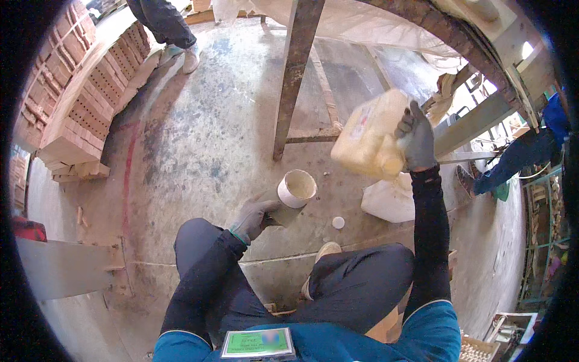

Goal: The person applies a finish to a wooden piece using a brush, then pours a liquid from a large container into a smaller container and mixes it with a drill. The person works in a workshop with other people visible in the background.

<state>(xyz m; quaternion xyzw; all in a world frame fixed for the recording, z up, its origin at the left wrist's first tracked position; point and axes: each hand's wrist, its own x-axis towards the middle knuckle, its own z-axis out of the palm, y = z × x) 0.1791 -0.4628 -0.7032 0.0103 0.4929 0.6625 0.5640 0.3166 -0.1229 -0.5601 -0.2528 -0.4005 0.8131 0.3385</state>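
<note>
My left hand (254,218), in a grey glove, is closed on a white cup-like container (289,196) with a wide round mouth turned upward. Its lower part is partly hidden by the fingers. Off to the right, my gloved right hand (417,137) grips a yellowish plastic jerrycan (366,133) by its handle side. The jerrycan is held up in the air and tilted, its neck toward me. No stream of liquid shows between it and the container. On the floor between my hands lies a small white round cap (338,222).
A whitish jug (386,203) rests on the floor beneath the jerrycan. Ahead stands a metal table leg (295,78) with a crossbar. Stacked wooden blocks (90,114) line the left. Another person's legs (164,24) are at the far left, and a blue-clad leg (506,160) at the right.
</note>
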